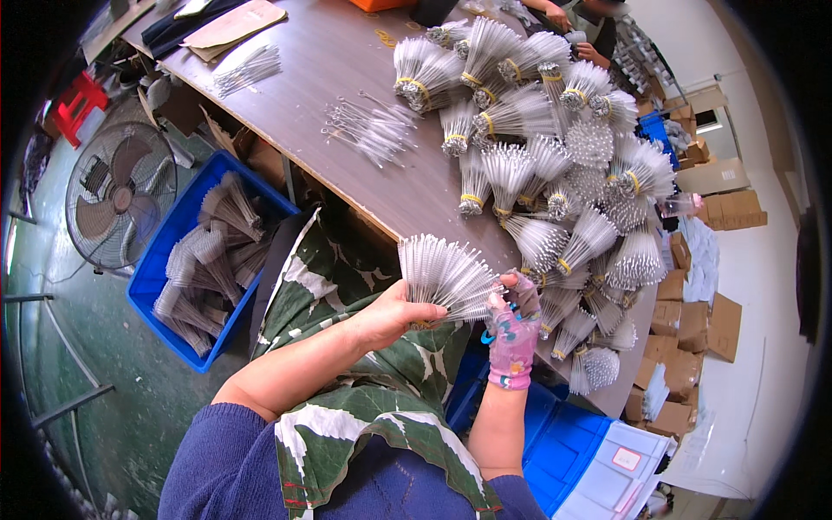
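Brush bundle point(442, 273) fanned out above the patterned apron point(425, 360), beside the table point(321, 69); left hand point(394, 310) closed round its narrow end; gloved right hand point(515, 325) half-curled at its right side, grip unclear to me from afar; I'd judge it light, springy, easily bent; hold it low.

From here I can read no text. The red-edged label point(626, 458) on the pale plastic bin point(596, 487) shows too small for me.
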The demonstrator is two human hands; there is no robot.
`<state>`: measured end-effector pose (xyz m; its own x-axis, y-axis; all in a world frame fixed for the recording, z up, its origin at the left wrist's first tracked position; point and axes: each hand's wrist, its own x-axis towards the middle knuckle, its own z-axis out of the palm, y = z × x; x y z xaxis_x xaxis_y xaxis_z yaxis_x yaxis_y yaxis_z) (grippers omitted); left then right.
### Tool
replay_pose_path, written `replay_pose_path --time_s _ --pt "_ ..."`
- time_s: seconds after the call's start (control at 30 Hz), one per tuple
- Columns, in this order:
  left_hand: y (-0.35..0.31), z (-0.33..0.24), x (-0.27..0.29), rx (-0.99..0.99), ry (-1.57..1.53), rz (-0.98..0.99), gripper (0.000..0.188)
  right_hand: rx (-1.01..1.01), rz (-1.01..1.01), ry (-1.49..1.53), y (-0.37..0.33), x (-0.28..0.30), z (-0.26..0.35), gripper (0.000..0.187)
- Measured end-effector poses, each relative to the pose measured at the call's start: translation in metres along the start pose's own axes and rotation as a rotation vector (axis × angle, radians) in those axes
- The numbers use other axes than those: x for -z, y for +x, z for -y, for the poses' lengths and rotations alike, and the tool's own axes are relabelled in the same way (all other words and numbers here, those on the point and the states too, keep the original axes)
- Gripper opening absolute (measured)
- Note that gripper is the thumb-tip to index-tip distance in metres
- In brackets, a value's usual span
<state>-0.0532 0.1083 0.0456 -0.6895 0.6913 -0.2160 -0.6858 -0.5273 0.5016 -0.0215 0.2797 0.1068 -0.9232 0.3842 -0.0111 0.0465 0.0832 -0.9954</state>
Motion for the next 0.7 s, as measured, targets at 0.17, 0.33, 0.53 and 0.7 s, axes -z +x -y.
replay_pose_path --time_s 0.17,0.33,0.53,0.7 --pt "-0.004 0.000 -0.001 -0.014 0.061 -0.011 0.041 -0.021 0.080 -0.035 -0.001 0.005 0.003 0.017" --pt "-0.005 -0.001 0.000 0.003 0.068 -0.035 0.041 0.066 0.116 -0.077 0.001 0.002 0.011 0.012" --pt "-0.006 -0.005 0.000 -0.013 0.124 -0.035 0.044 -0.023 0.101 -0.109 0.002 0.003 0.008 0.014" --pt "-0.005 -0.005 -0.001 -0.008 0.112 -0.057 0.046 -0.043 0.094 -0.004 0.002 0.002 0.005 0.022"
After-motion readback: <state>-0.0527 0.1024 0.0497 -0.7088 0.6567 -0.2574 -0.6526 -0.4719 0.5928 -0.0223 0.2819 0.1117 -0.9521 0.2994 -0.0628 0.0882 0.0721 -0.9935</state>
